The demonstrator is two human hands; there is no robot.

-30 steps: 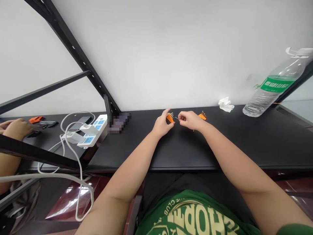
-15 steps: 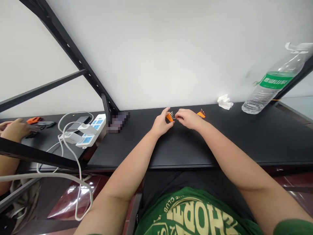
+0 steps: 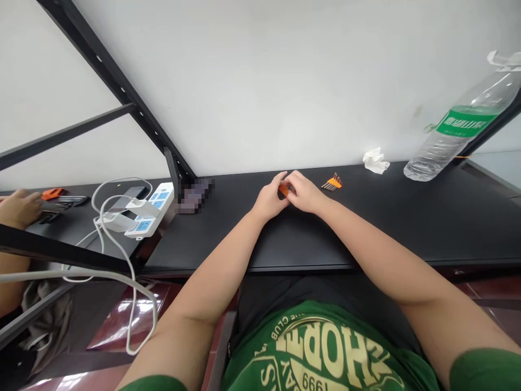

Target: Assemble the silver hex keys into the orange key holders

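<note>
My left hand (image 3: 269,200) is closed around a small orange bit holder (image 3: 284,190), mostly covered by fingers. My right hand (image 3: 303,193) meets it from the right, fingertips pinched together against the holder; whatever sits between them is hidden. Just right of my hands, a second orange holder (image 3: 335,183) lies on the black table, with several thin metal bits through it and reddish ends at the back.
A crumpled tissue (image 3: 375,161) and a large clear bottle (image 3: 456,130) stand near the wall. Leftward are a pixelated dark object (image 3: 195,196), a white power strip (image 3: 157,209) with cables, and a black frame post (image 3: 126,92). Another person's hand (image 3: 20,209) works at far left.
My right hand has moved left and closed up against the holder in my left hand. The thin metal bit seen at its fingertips before is now hidden. The second holder shows fully.
</note>
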